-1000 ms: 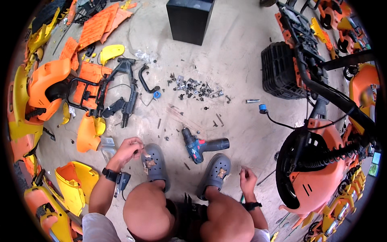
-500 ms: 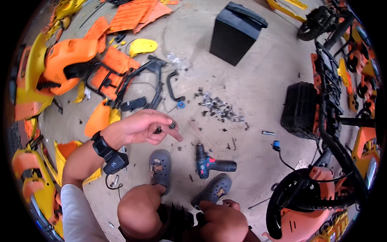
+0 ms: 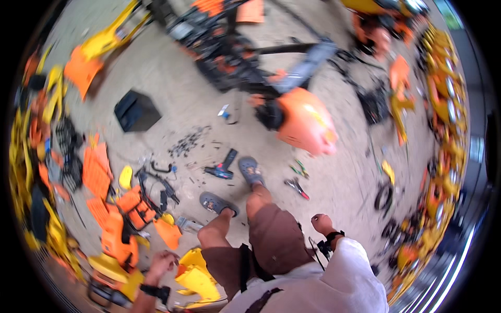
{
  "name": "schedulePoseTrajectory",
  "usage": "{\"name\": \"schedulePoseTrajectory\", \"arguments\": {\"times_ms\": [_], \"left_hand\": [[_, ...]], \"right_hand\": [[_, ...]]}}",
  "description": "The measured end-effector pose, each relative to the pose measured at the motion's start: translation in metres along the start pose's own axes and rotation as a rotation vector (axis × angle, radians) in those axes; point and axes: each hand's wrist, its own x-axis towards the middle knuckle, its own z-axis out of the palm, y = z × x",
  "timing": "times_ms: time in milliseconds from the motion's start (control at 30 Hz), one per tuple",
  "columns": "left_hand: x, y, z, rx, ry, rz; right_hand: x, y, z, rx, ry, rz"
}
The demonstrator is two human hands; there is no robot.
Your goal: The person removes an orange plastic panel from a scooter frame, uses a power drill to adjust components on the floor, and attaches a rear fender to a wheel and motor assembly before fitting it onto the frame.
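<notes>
My left hand (image 3: 163,262) hangs at the lower left, fingers curled, near a yellow plastic panel (image 3: 201,279). What it holds, if anything, is hidden. My right hand (image 3: 322,223) is closed in a fist at my right side, with its inside out of sight. Red-handled pliers (image 3: 298,190) lie on the floor ahead of it, beside small green-handled tools (image 3: 299,168). A cordless drill (image 3: 223,166) rests by my feet, apart from both hands. Beyond it small dark screws (image 3: 189,142) lie scattered in a patch.
A partly stripped scooter with an orange front panel (image 3: 305,120) stands ahead. A black box (image 3: 136,111) sits ahead to the left. Orange panels (image 3: 96,172) and a black metal frame (image 3: 156,193) lie at left. Yellow scooters (image 3: 443,146) line the right.
I have risen from a squat and the view has swung right. My left hand, which held small dark fasteners over the floor, is now low at my side. My right hand has come into fuller view.
</notes>
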Motion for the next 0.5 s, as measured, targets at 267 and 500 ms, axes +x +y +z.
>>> {"name": "schedulePoseTrajectory", "arguments": {"times_ms": [267, 500], "left_hand": [[-0.153, 0.057, 0.078, -0.098, -0.150, 0.276], [-0.141, 0.134, 0.157, 0.147, -0.393, 0.250]], "right_hand": [[-0.293, 0.089, 0.038, 0.545, -0.001, 0.444], [-0.426, 0.035, 0.153, 1.130, -0.016, 0.641]]}}
